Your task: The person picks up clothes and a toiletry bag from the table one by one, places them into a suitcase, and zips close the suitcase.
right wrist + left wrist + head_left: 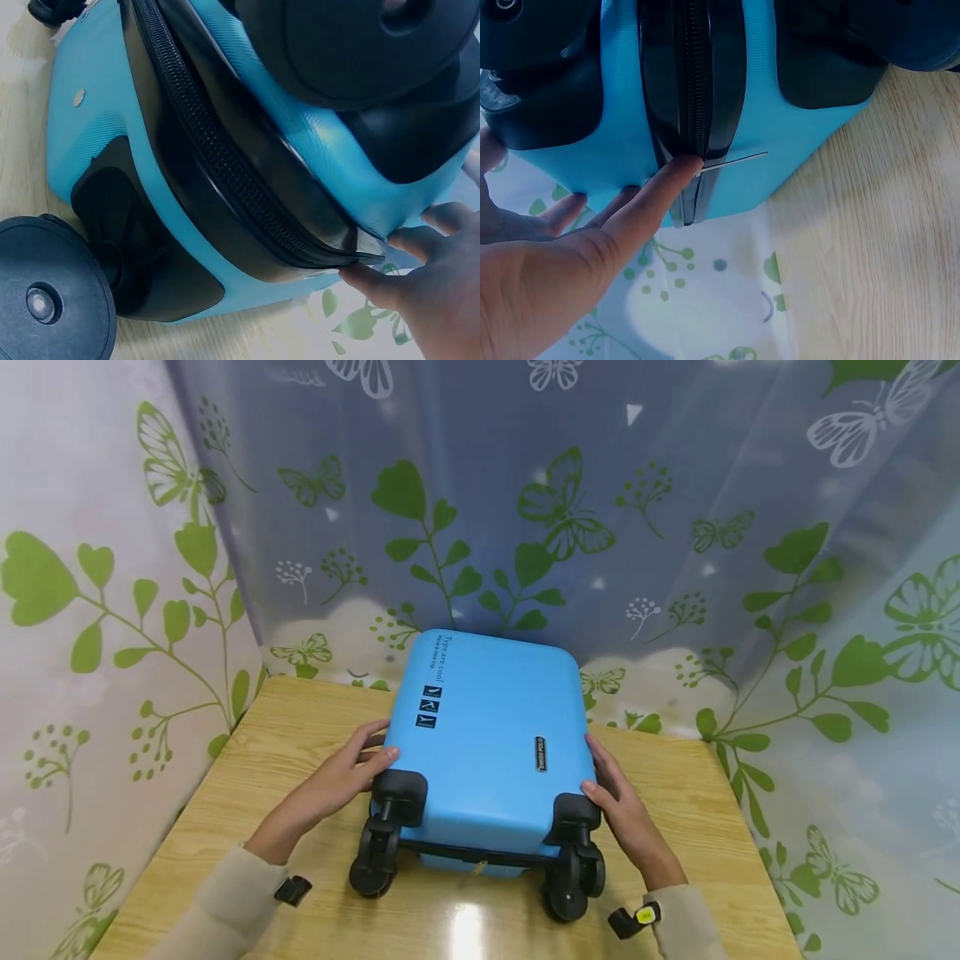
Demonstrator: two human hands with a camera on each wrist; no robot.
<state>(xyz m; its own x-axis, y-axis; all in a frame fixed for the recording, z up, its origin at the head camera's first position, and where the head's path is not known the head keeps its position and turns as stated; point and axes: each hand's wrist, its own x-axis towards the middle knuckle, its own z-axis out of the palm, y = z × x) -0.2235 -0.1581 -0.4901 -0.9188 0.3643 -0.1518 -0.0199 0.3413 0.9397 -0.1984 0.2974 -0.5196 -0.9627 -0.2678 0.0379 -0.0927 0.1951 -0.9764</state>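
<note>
A light blue hard-shell suitcase (487, 693) lies flat on the table, with its wheeled end facing me. Black caster wheels (373, 860) stick out at its near corners, and a black zipper (217, 150) runs round its middle. On its left side rests my left hand (330, 789), thumb on the top face near the wheel mount, the other fingers along the side. In the left wrist view a straight finger touches the zipper seam beside a thin metal strip (739, 160). My right hand (626, 822) touches the opposite side, its thumb beside the other wheel mount, fingertips by the seam.
The wooden table (300, 727) extends on both sides of the suitcase. Curtains (480, 527) printed with leaves and butterflies hang behind it and to both sides, close to the table's edges. A small black device (292, 890) is worn at the left wrist.
</note>
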